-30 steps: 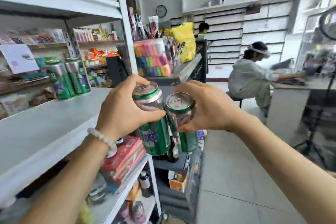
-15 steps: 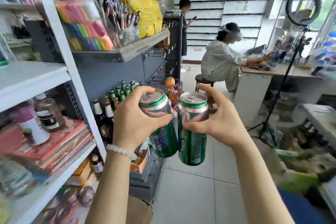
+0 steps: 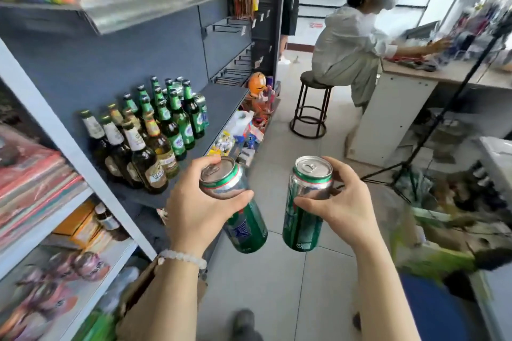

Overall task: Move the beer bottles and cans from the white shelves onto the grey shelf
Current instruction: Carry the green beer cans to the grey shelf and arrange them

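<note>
Hands (image 3: pixel 199 210) round cans (image 3: pixel 304 202), labels blurred

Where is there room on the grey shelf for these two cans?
The grey shelf is bare on its far side, between the beer bottles and the orange toy. The near end is crowded with bottles, leaving only the front edge.

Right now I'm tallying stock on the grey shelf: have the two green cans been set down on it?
No, the left hand and right hand each hold a green can in the air beside the grey shelf.
</note>
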